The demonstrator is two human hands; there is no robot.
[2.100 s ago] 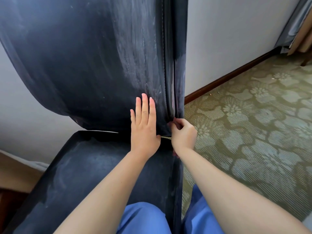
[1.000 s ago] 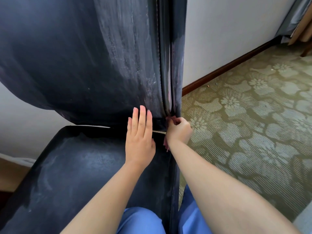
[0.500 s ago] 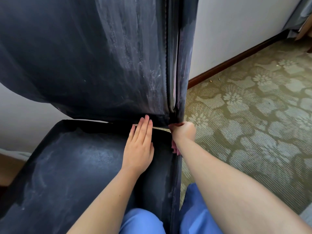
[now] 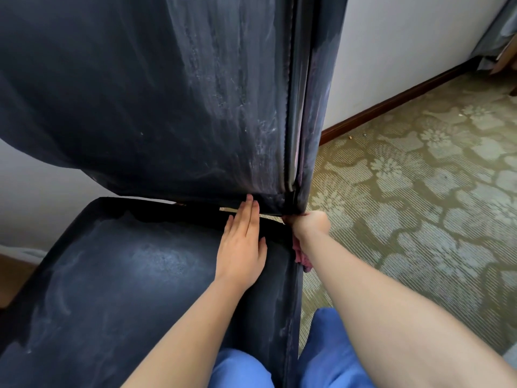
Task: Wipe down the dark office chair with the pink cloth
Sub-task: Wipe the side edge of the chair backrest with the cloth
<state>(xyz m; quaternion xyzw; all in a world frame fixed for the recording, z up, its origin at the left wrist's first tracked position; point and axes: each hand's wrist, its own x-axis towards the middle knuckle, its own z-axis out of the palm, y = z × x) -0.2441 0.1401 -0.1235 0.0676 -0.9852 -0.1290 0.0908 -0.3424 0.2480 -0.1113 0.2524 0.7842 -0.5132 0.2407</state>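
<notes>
Left hand [image 4: 242, 247] lies flat, fingers straight, on the dark office chair [image 4: 134, 275] seat, fingertips at the backrest gap. Right hand [image 4: 309, 224] grips the pink cloth [image 4: 302, 259] at the backrest's bottom right corner.

The dark office chair [image 4: 145, 275] looks like smooth leather-like upholstery with a dull sheen, streaked with pale dusty smears. At lower right the pink cloth [image 4: 301, 257] looks soft and nubbly. The carpet [image 4: 419, 191] is ribbed and matt, the skirting board [image 4: 391, 105] glossy brown wood.
</notes>
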